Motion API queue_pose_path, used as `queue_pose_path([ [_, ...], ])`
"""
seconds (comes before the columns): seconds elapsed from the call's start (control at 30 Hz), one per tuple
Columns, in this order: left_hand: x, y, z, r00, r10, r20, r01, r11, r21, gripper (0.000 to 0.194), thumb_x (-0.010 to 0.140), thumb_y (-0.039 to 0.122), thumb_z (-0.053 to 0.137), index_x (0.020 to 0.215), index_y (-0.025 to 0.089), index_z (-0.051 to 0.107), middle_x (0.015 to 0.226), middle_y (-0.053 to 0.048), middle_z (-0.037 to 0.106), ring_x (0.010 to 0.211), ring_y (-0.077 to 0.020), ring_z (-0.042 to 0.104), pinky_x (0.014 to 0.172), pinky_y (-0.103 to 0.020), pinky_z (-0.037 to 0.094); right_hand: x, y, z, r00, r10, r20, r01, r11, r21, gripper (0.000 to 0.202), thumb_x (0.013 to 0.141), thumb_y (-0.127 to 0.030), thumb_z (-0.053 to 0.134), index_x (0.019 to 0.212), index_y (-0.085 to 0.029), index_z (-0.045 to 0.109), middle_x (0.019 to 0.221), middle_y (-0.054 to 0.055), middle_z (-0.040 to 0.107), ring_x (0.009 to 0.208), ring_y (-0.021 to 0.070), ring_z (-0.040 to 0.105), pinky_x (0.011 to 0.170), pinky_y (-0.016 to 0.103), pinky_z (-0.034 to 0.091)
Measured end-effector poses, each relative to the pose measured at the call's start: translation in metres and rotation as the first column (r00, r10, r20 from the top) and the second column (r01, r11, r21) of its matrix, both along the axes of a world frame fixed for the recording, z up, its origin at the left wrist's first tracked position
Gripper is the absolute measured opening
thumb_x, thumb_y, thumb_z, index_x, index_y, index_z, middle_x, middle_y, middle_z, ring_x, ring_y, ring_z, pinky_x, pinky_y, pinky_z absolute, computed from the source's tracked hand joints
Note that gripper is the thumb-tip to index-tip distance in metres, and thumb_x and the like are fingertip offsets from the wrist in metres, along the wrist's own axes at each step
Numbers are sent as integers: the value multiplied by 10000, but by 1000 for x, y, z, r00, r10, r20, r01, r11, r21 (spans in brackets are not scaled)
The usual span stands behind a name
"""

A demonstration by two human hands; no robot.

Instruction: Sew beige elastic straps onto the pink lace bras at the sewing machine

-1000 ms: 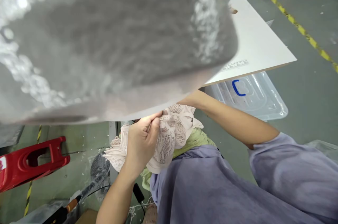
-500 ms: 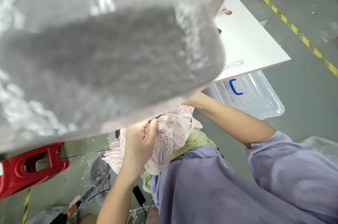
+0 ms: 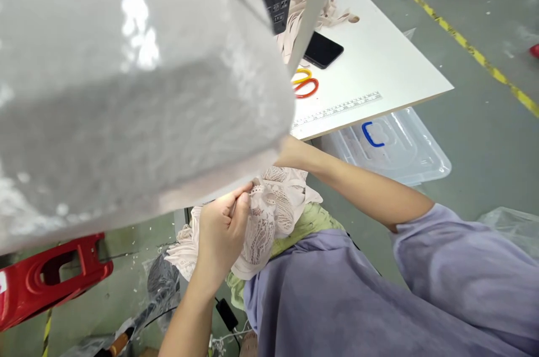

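Observation:
My left hand [image 3: 223, 228] pinches the edge of a pale pink lace garment [image 3: 265, 222] between thumb and fingers. The lace lies bunched over my lap, on a light green cloth [image 3: 309, 222]. My right hand [image 3: 290, 152] is at the far side of the lace, its fingers hidden behind a large blurred grey machine housing [image 3: 147, 110]. What those fingers do cannot be made out. The housing fills the upper left, close to the camera, and covers the spot between my hands.
On the white table [image 3: 404, 65] are a black phone [image 3: 323, 50], scissors with orange and yellow handles [image 3: 306, 86], a clear ruler [image 3: 341, 109] and pale pink strips [image 3: 295, 14]. A clear plastic box [image 3: 391, 146] stands below. A red plastic piece [image 3: 54, 278] is at left.
The view has shifted, so the housing sits further left and the phone, scissors and a control panel now show. My left hand keeps its pinch on the lace; my right wrist appears slightly further left.

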State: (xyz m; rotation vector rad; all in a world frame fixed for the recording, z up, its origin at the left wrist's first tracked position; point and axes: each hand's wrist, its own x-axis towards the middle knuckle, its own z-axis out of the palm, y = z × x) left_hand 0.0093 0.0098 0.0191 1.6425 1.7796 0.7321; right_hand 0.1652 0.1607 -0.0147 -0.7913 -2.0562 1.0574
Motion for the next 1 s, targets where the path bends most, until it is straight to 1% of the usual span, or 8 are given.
queue_pose_path([
  [0.13,-1,-6,-1,997,-9,-79,13,998,54,291,987,301,533,1176,238,746,1040,-50,798,868,-215,760,689,-298,610,-1,1,-5,998,25,-49,-26,999,-32,53,804,-203,646,831,-171,614,1051,68,627,869,181,582,780,326,508],
  [0.2,-2,-8,-2,992,-12,-122,22,996,82,293,992,287,518,1172,236,744,950,-40,803,793,-196,756,659,-279,597,-1,0,-5,998,26,-65,-29,998,-49,62,806,-201,642,853,-177,610,1067,67,628,896,185,575,789,323,501],
  [0.3,-3,-10,-4,983,-30,-179,53,991,123,292,991,274,510,1147,221,751,791,-24,785,646,-164,721,606,-252,567,-2,-3,-6,997,-20,-80,17,999,-44,60,802,-191,637,849,-184,600,1048,59,627,870,179,565,774,318,483],
  [0.4,-5,-13,-7,974,-2,-225,39,986,159,290,991,284,509,1130,217,755,773,-28,780,685,-171,731,641,-250,570,-5,-5,-7,996,-53,-65,52,998,-26,93,801,-229,664,841,-177,599,1053,60,627,815,162,562,745,309,462],
  [0.5,-5,-15,-11,969,6,-248,42,982,185,292,991,287,504,1114,215,759,770,-33,779,737,-179,747,667,-246,571,-6,-6,-9,996,-63,-62,63,998,-14,95,795,-222,669,835,-178,595,1064,61,634,837,161,568,733,291,448],
  [0.63,-2,-14,-15,953,-22,-301,101,964,248,284,978,265,507,1073,210,769,764,-34,781,740,-172,751,671,-230,566,-5,-5,-13,996,-52,-73,52,999,2,80,822,-225,644,877,-175,615,1095,67,625,892,170,574,757,291,453],
  [0.83,3,-12,-22,919,-57,-389,192,929,317,266,962,232,522,1066,195,764,764,-42,784,687,-160,738,652,-219,541,-3,-2,-25,993,-68,-99,70,997,26,66,840,-224,626,875,-168,623,1056,49,592,860,158,545,737,280,425],
  [1.0,8,-12,-25,902,-60,-428,236,898,372,240,948,213,552,1063,185,761,724,-39,771,607,-146,708,586,-211,495,0,-4,-21,992,-56,-114,57,998,1,25,826,-183,608,832,-161,598,1018,43,573,827,143,514,709,267,393],
])
